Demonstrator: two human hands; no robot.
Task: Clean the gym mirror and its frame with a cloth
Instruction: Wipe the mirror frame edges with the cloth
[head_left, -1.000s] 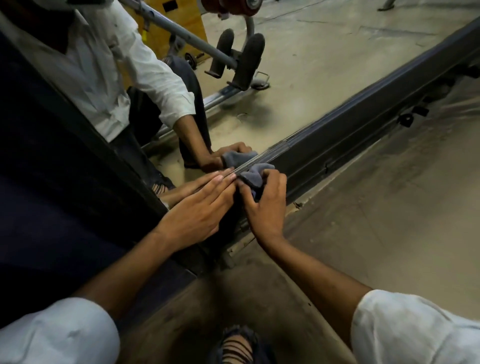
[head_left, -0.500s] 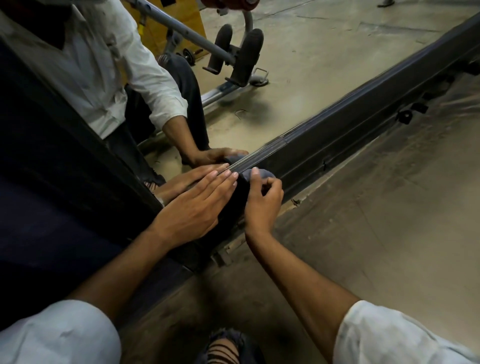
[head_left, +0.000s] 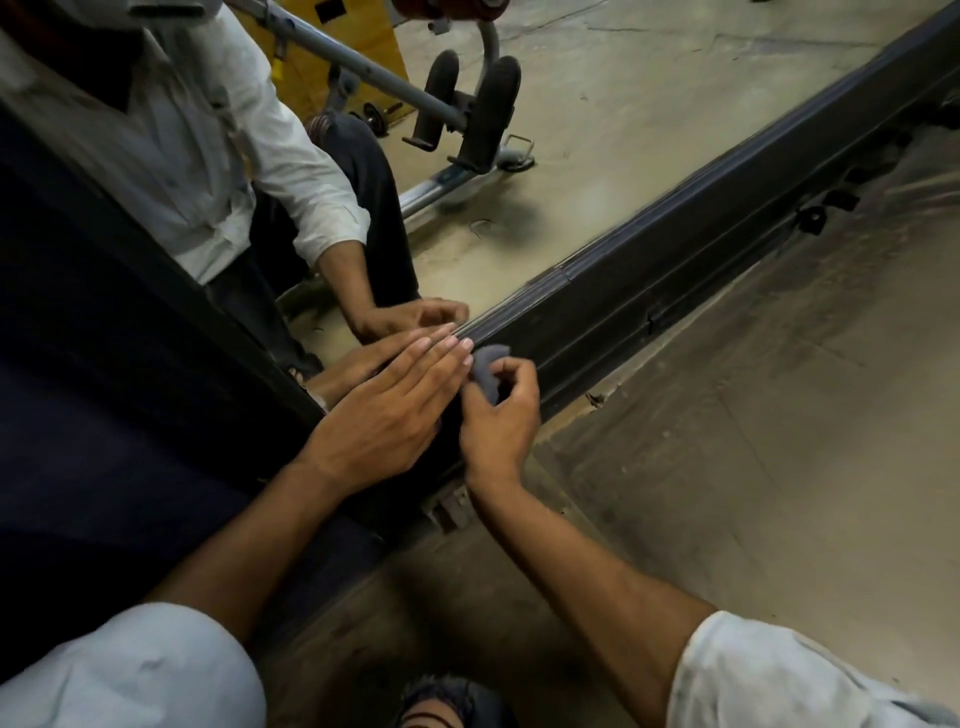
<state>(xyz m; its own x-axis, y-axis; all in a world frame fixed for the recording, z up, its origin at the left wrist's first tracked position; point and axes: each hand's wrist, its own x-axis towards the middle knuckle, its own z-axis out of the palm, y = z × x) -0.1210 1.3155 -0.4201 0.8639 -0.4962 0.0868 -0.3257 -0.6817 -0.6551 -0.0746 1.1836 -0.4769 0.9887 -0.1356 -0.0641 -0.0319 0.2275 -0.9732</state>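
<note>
1. Left hand (head_left: 384, 415): mine. Fingers straight and together, laid flat at the lower corner of the mirror, tips reaching the edge of the glass. Grip apart, holding nothing; it appears to brace me.
2. Grey-blue bunched cloth (head_left: 488, 371): a small soft wad just beside my left fingertips, pressed against the near end of the frame rail.
3. Right hand (head_left: 498, 415): mine. Grip clamped on the cloth, which is pinched between thumb and curled fingers.
4. Dark, ridged bottom frame rail (head_left: 675, 270): runs from the corner up to the right edge, between glass and floor.
5. Large wall mirror glass (head_left: 597, 130): sits above the rail and reflects floor and gym equipment.
6. Dusty concrete floor (head_left: 779, 441): right of the rail.

Step in hand, as I judge: wiping the frame at its corner end. Next move calls for keeping the pinch firm and drawing the cloth rightward along the rail's grooves.
</note>
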